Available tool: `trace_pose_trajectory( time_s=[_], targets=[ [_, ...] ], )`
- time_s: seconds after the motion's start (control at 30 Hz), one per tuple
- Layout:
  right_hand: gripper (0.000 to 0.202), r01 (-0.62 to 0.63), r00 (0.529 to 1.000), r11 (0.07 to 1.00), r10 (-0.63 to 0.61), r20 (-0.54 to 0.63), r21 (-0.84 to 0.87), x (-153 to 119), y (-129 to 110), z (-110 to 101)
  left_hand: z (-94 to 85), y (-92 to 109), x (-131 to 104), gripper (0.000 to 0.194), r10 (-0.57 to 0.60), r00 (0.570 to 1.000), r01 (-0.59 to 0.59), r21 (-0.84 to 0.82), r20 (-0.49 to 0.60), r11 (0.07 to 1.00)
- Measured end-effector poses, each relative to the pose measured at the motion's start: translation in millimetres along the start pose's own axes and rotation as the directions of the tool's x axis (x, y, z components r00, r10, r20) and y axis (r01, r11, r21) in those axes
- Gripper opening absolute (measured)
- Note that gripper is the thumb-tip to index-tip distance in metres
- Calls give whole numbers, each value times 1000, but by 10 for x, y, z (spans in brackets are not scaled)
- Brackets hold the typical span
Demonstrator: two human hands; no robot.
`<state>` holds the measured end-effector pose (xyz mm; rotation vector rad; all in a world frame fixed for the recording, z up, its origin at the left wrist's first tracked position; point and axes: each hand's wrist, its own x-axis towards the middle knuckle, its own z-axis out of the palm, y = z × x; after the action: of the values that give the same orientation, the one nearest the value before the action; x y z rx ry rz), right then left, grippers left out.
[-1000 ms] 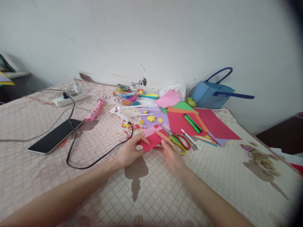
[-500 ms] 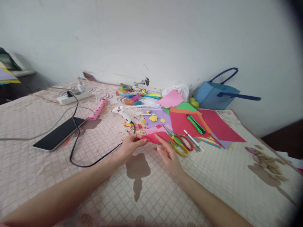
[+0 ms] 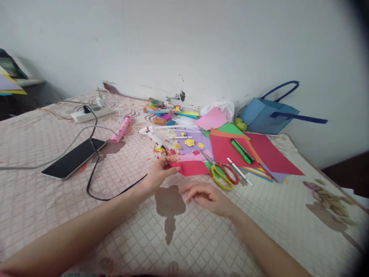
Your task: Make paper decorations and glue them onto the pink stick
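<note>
Between the thumb and fingers of my left hand [image 3: 161, 173] is the left end of a red sheet of paper [image 3: 195, 168], which looks folded or creased there. The sheet's other end reaches right, close to the scissors [image 3: 220, 175] with one yellow and one red handle loop. My right hand [image 3: 206, 197] is apart from the paper, below and to its right, fingers loosely curled and spread with nothing in them. Beyond the sheet lie pink paper pieces [image 3: 188, 157] and a purple sheet [image 3: 206, 143] bearing yellow flower cut-outs [image 3: 189, 142].
A white glue gun [image 3: 152, 135] lies among paper scraps, its black cord running left past a tablet [image 3: 74, 158] to a power strip [image 3: 92, 114]. To the right are a green cutter [image 3: 242, 151], coloured sheets [image 3: 276, 154], a blue bag [image 3: 265, 115] and a heap of shells [image 3: 328, 202].
My right hand has let go of the red paper and drawn back toward me. My left hand keeps hold of it. The view has shifted slightly.
</note>
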<state>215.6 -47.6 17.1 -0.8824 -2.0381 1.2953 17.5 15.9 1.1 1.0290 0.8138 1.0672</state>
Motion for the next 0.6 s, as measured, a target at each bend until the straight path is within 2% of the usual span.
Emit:
trace_pose_trajectory(
  time_s=[0.03, 0.07, 0.1, 0.13, 0.17, 0.2, 0.23, 0.27, 0.3, 0.37, 0.47, 0.6],
  targets=[
    [23, -47, 985, 994, 30, 170, 97, -28, -48, -51, 2, -2, -3, 39, -9, 1000, 9, -15, 5, 1000],
    [23, -73, 966, 982, 27, 256, 172, -50, -93, -105, 4, -6, -6, 42, -21, 1000, 22, -28, 18, 999],
    [23, -53, 973, 974, 1, 229, 221, -60, -133, -157, 7, -11, -9, 45, -36, 999, 38, -39, 40, 999],
    [23, -8, 995, 976, -14, 101, 216, -54, -168, -208, 11, -16, -12, 46, -51, 997, 54, -47, 62, 997],
    [23, 38, 996, 990, -27, -82, 139, -30, -197, -253, 16, -19, -17, 47, -65, 995, 69, -53, 80, 996],
    [21, 56, 961, 998, -53, -271, 3, 12, -219, -292, 21, -20, -23, 47, -78, 992, 83, -56, 95, 995],
    [19, 21, 911, 986, -86, -403, -165, 67, -235, -322, 28, -17, -30, 48, -87, 991, 93, -57, 104, 994],
    [17, -12, 885, 947, -140, -445, -322, 130, -245, -341, 34, -12, -39, 48, -93, 989, 100, -55, 112, 993],
    [16, -41, 888, 901, -165, -429, -432, 196, -251, -348, 40, -4, -49, 48, -97, 988, 103, -52, 117, 993],
    [16, -96, 934, 851, -102, -341, -517, 309, -256, -328, 46, 15, -69, 49, -94, 987, 100, -41, 129, 994],
    [13, -180, 962, 850, 48, -268, -495, 386, -283, -236, 44, 38, -95, 48, -90, 985, 94, -22, 144, 995],
    [10, -218, 958, 892, 118, -262, -396, 333, -385, -132, 38, 64, -132, 49, -129, 977, 127, 20, 169, 992]
  ],
)
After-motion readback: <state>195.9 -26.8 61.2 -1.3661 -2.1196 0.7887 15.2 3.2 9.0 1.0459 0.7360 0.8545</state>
